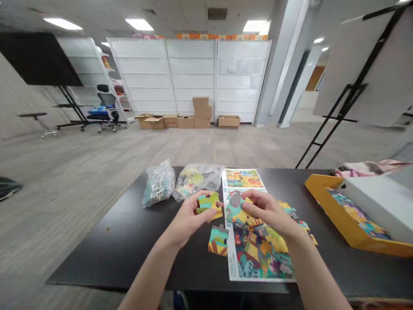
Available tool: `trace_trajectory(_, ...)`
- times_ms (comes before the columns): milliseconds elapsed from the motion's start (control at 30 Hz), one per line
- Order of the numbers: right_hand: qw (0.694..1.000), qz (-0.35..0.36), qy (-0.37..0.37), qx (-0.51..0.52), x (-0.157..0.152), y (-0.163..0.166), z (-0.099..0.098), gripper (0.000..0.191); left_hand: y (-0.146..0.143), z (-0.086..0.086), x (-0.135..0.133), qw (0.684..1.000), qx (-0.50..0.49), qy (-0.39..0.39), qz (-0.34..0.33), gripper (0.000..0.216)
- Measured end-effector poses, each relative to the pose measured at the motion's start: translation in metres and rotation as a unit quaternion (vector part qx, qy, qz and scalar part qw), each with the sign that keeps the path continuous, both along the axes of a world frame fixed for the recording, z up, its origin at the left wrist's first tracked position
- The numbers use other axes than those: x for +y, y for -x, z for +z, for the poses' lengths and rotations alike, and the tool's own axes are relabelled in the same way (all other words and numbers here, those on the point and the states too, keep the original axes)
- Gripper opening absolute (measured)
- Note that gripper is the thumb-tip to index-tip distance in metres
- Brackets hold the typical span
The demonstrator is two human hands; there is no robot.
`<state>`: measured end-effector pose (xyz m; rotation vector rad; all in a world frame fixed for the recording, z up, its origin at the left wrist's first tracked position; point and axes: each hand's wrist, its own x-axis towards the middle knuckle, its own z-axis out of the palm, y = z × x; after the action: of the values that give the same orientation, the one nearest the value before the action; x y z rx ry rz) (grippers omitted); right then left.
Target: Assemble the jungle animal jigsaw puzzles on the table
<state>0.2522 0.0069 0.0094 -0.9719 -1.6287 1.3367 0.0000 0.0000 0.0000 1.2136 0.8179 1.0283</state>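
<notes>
Clock directions are taken from between your hands, twelve pointing away from you. Your left hand (189,217) is closed in a pinch on a yellow-and-green card jigsaw piece (209,203); your right hand (266,211) pinches a teal-and-yellow jigsaw piece with a grey shape (235,209). The two held pieces are apart, unjoined. At seven o'clock, a teal, orange and grey jigsaw piece (218,242) lies loose on the black desk (129,245). At four o'clock, partly beneath your right hand, lies a white-bordered, brightly printed sheet (232,269); yellow-and-teal jigsaw pieces (288,209) show beside it, whether joined cannot be told. At ten o'clock stand two filled, clear plastic bags (158,185); at three, an open yellow box (345,226). Assembly appears early: no finished section is clearly visible.
</notes>
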Motion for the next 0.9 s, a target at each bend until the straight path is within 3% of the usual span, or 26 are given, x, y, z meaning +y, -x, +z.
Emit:
trace_trajectory(367, 0.999, 0.015, -0.013, -0.027, 0.001, 0.001, -0.003, 0.036, -0.021, 0.002, 0.005, 0.999, -0.044, 0.032, -0.007, 0.027)
trace_trajectory(567, 0.998, -0.054, -0.004, 0.017, 0.008, 0.005, -0.009, 0.034, -0.019, 0.0, 0.006, 0.999, -0.016, 0.037, -0.003, 0.034)
trace_trajectory(900, 0.996, -0.066, -0.027, -0.047, 0.009, 0.008, -0.012, 0.038, -0.021, -0.002, 0.005, 0.999, -0.003, 0.038, 0.005, 0.04)
